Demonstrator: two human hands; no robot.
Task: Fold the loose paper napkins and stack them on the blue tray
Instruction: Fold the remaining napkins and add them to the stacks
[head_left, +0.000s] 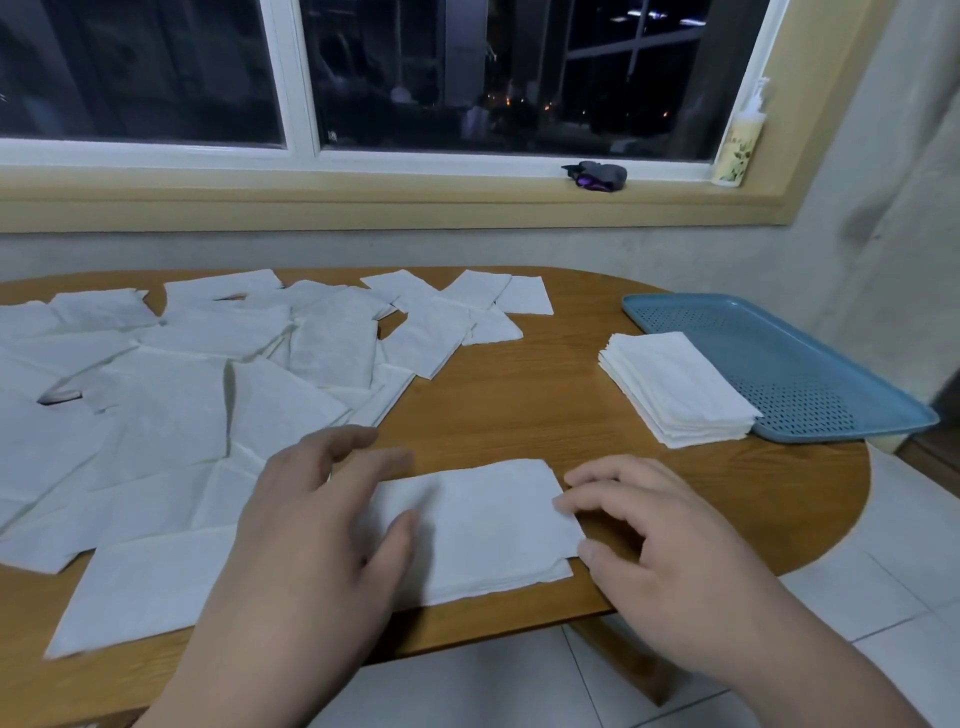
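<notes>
Left hand (311, 525) is pressing the folded napkin (483, 525), fingers flat; right hand (654, 545) is curling at its edge, grip unclear. Likely limp: pinch edges.

white napkins (483, 525), blue perforated tray (795, 374)

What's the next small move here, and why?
Probably pinch the folded napkin at its right edge with the right hand and carry it to the stack on the blue tray edge: it looks folded, lies flat, left hand resting on it.
</notes>
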